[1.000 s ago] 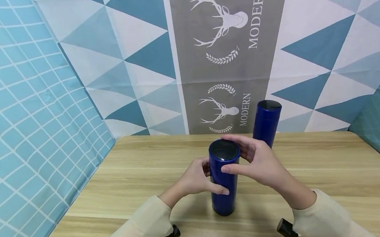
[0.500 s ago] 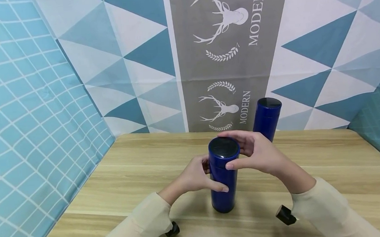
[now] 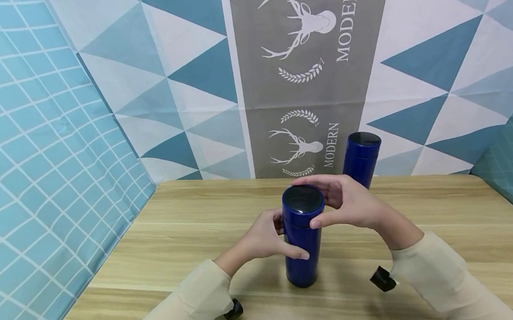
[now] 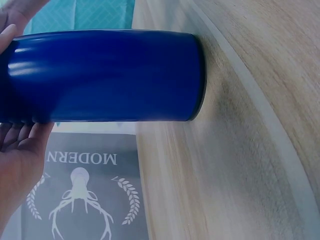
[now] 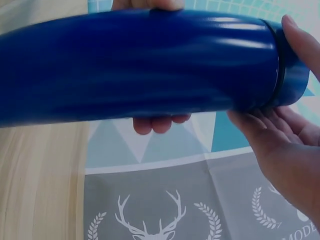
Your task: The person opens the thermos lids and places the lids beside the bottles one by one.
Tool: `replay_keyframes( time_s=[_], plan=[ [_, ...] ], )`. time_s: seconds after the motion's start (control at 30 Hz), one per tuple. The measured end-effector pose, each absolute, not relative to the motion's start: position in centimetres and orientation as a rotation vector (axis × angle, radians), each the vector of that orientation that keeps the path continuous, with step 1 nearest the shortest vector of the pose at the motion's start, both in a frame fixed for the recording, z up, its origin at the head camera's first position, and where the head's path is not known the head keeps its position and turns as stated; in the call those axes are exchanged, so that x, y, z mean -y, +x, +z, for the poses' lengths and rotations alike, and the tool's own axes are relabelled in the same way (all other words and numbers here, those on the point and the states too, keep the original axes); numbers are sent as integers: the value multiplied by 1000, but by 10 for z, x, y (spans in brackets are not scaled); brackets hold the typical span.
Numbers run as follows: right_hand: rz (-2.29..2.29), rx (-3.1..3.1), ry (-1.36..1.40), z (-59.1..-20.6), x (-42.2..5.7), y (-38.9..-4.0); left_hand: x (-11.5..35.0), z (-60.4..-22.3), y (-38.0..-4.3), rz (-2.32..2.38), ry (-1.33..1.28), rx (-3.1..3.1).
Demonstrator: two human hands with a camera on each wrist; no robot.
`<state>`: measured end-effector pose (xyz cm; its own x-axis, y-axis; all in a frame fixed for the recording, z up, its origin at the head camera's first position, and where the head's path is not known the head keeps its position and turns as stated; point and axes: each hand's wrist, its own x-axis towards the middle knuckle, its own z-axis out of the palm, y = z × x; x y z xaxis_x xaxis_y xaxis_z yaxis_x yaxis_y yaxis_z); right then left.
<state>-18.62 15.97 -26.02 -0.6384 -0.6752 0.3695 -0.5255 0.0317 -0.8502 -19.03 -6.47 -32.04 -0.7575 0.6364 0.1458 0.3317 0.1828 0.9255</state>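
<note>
A dark blue thermos (image 3: 309, 237) stands upright on the wooden table, with a glossy black top on its blue lid (image 3: 304, 199). My left hand (image 3: 267, 237) grips the body about halfway up, thumb across the front and fingers behind. Around the lid curl the fingers and thumb of my right hand (image 3: 352, 203). In the right wrist view, a dark seam separates the lid (image 5: 295, 82) from the body (image 5: 150, 65), and my right hand (image 5: 285, 145) wraps it. The left wrist view shows the thermos (image 4: 110, 75) down to its dark base.
A second blue thermos (image 3: 361, 160) with a black top stands farther back, partly hidden by my right hand. The wooden table (image 3: 188, 215) meets a patterned cloth backdrop (image 3: 205, 83) at the rear and a light-blue grid cloth (image 3: 34, 147) at the left.
My right thumb has shifted rightward along the front of the lid, and the right hand and wrist have turned slightly. The left hand and the thermos hold nearly still.
</note>
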Motion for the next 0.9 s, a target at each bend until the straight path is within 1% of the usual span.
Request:
replay_keyframes(
  time_s=[0.23, 0.63, 0.9],
  plan=[
    [-1614, -2099, -1361, -260, -162, -195, 65, -320, -190, 1607, 931, -2181],
    [-1582, -1928, -1385, -256, -165, -207, 65, -319, -190, 1596, 944, -2186],
    [-1585, -1757, -1450, -260, -167, -218, 65, -321, -190, 1599, 933, -2192]
  ],
)
